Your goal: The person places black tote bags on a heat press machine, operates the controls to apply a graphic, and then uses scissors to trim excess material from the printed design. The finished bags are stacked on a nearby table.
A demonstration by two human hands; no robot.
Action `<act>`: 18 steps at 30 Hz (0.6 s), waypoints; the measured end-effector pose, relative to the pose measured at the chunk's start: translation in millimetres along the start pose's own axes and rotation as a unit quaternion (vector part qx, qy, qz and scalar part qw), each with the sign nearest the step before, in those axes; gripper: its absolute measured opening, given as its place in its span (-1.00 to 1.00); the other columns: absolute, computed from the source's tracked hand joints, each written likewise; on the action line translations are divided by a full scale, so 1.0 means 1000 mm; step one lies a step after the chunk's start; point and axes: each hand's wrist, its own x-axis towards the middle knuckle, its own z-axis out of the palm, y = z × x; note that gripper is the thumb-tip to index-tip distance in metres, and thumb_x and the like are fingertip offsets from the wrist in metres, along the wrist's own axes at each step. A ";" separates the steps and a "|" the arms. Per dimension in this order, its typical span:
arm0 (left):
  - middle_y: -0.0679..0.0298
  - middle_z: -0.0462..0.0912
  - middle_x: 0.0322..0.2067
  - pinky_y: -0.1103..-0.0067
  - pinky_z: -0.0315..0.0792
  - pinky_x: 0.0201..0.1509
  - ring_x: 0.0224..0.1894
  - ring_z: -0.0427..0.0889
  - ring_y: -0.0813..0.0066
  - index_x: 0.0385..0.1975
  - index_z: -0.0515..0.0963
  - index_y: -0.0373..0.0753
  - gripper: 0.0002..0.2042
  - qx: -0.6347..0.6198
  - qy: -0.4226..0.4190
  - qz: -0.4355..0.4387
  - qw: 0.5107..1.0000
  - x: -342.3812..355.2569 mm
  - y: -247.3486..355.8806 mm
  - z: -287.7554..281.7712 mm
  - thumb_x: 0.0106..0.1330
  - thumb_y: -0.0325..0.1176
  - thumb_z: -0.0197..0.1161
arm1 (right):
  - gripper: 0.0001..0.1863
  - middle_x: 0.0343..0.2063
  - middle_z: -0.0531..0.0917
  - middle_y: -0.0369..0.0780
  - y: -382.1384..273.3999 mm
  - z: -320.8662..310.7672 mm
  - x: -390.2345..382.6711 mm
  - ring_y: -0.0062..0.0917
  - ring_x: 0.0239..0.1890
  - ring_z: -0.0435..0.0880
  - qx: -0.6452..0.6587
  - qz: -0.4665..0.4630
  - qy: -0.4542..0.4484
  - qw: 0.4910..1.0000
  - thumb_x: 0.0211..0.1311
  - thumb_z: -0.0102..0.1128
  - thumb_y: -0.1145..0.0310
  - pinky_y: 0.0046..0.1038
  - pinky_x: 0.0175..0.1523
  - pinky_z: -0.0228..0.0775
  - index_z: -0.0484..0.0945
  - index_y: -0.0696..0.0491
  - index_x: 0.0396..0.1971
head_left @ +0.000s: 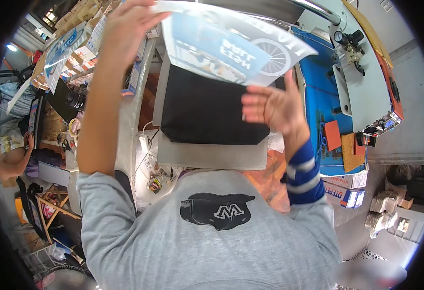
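Observation:
My left hand (134, 20) is raised at the top, its fingers closed on the left corner of a printed film sheet (207, 43). The sheet is whitish and somewhat see-through, with a blue picture, a wheel and reversed lettering; motion blurs it. It hangs tilted above a black fabric piece (207, 111), hiding its far part. My right hand (277, 106) is open below the sheet's right end, fingers stretched out and thumb up. Whether the thumb touches the sheet I cannot tell. The black fabric lies flat on a grey platen (212, 155).
At right stands a machine with a pressure gauge (338, 37) beside a blue work surface (318, 87) bearing an orange-red pad (332, 136). Boxes (345, 193) sit beneath it. At left are cartons (84, 43), a tape roll (74, 125) and another person's arm (16, 164).

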 end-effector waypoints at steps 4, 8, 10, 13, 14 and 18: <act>0.21 0.68 -0.30 0.47 0.59 -0.07 -0.24 0.68 0.34 -0.06 0.61 -0.26 -0.79 -0.069 -0.013 -0.001 0.998 0.012 -0.005 0.006 0.33 -0.54 0.25 | -0.23 -0.11 0.68 0.11 -0.030 0.022 0.065 -0.11 -0.14 0.76 0.053 -0.114 0.077 0.989 0.56 -0.38 -0.19 -0.07 0.03 0.66 0.43 0.31 0.14; 0.23 0.63 -0.14 0.57 0.49 0.04 -0.07 0.61 0.46 -0.06 0.57 -0.41 -0.80 0.084 -0.049 0.072 0.993 -0.016 0.043 -0.020 0.36 -0.60 0.13 | -0.63 -0.02 0.66 -0.01 -0.057 0.024 0.048 -0.25 -0.03 0.74 -0.052 -0.250 0.023 0.966 0.47 0.05 0.38 -0.28 0.15 0.62 0.45 0.28 0.13; 0.35 0.58 -0.26 0.69 0.40 -0.11 -0.23 0.52 0.65 0.10 0.49 -0.34 -0.67 0.235 0.004 0.005 0.972 -0.065 0.058 -0.010 0.33 -0.59 0.18 | -0.65 -0.03 0.66 -0.07 -0.042 0.029 0.032 -0.39 0.04 0.68 -0.103 -0.276 0.104 0.950 0.38 0.17 0.51 -0.42 0.18 0.54 0.47 0.29 0.11; 0.39 0.56 -0.37 0.71 0.40 -0.19 -0.35 0.51 0.71 0.27 0.38 -0.32 -0.51 0.228 -0.009 -0.064 0.972 -0.128 0.030 -0.012 0.31 -0.62 0.20 | -0.68 -0.12 0.68 -0.13 0.016 -0.010 0.056 -0.48 -0.10 0.70 -0.112 -0.261 0.204 0.937 0.34 0.26 0.53 -0.51 0.01 0.58 0.51 0.28 0.05; 0.33 0.59 -0.37 0.67 0.46 -0.18 -0.35 0.57 0.64 0.29 0.34 -0.34 -0.49 0.175 0.012 -0.087 0.981 -0.149 0.002 -0.014 0.32 -0.63 0.20 | -0.68 -0.17 0.69 -0.16 0.037 -0.019 0.068 -0.52 -0.16 0.71 -0.108 -0.237 0.234 0.937 0.33 0.28 0.52 -0.54 -0.05 0.58 0.52 0.27 0.03; 0.28 0.60 -0.46 0.66 0.48 -0.31 -0.43 0.58 0.62 0.20 0.40 -0.51 -0.56 0.166 0.144 -0.262 0.940 -0.208 -0.091 -0.034 0.32 -0.59 0.25 | -0.66 -0.30 0.73 -0.21 0.095 -0.063 0.125 -0.60 -0.32 0.67 -0.143 -0.230 0.317 0.909 0.30 0.32 0.53 -0.60 -0.17 0.52 0.54 0.25 0.04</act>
